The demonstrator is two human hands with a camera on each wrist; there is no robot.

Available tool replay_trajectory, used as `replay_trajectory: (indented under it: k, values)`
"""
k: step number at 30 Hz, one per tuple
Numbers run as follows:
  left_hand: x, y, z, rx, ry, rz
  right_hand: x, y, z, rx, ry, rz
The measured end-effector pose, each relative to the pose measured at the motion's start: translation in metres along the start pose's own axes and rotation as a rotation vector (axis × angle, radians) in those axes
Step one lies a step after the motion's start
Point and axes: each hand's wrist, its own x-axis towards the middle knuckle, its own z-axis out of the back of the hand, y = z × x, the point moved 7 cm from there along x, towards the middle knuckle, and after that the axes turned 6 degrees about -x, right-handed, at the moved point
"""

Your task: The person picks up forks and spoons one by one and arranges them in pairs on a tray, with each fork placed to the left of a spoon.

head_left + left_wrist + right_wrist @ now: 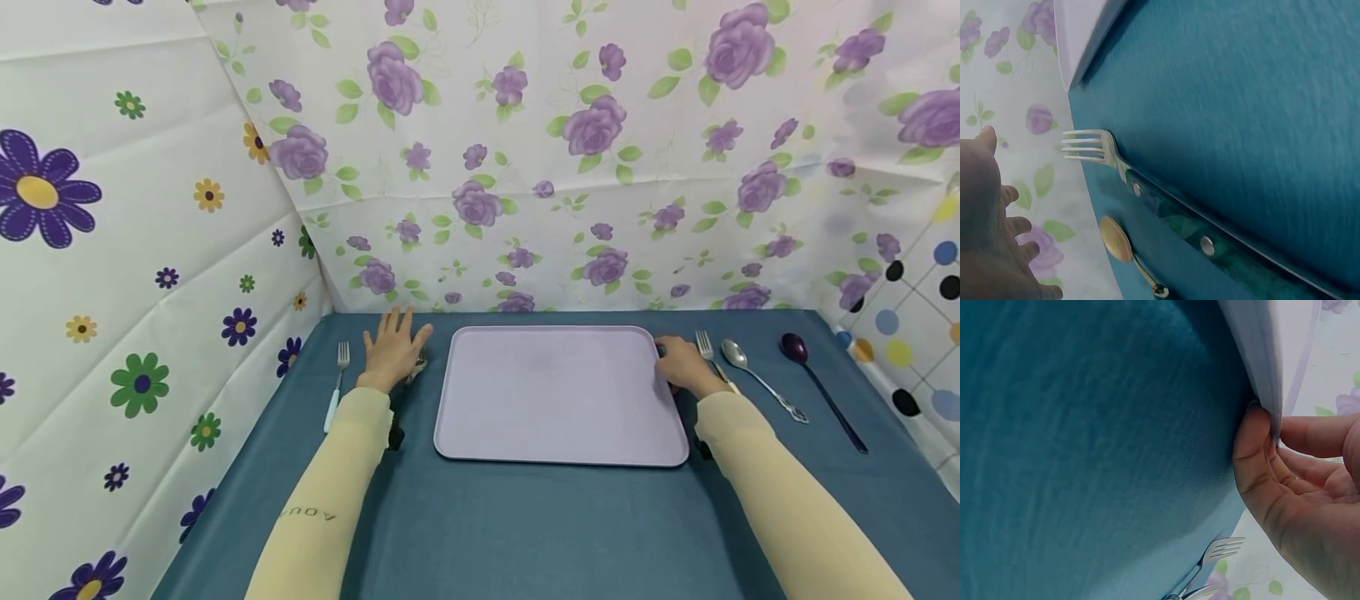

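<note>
A pale lilac rectangular tray point(555, 396) lies on the blue cloth, its right edge pinched by my right hand point(686, 367). In the right wrist view, the thumb and fingers of the right hand point(1310, 481) are on either side of the tray rim point(1257, 356). Left of the tray, my left hand point(392, 354) is spread with its fingers toward the back wall, holding nothing. Under its wrist, the left wrist view shows a fork point(1179, 222) with a dark green riveted handle and a small gold-coloured spoon point(1116, 239), largely hidden in the head view.
A fork with a pale blue handle point(333, 400) lies at the far left. Right of the tray are another fork point(703, 343), a silver spoon point(737, 355) and a dark purple spoon point(795, 348). Flowered sheets point(525, 233) hang behind and at the left.
</note>
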Motion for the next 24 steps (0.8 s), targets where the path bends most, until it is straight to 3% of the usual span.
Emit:
replay_trajectory:
  k: [18, 24]
  values:
    - [-0.009, 0.030, 0.009, -0.023, -0.013, 0.043, -0.006, -0.005, 0.002, 0.080, -0.062, 0.073]
    - [-0.012, 0.043, 0.009, -0.027, -0.017, 0.047, -0.009, -0.009, 0.003, 0.141, -0.040, 0.086]
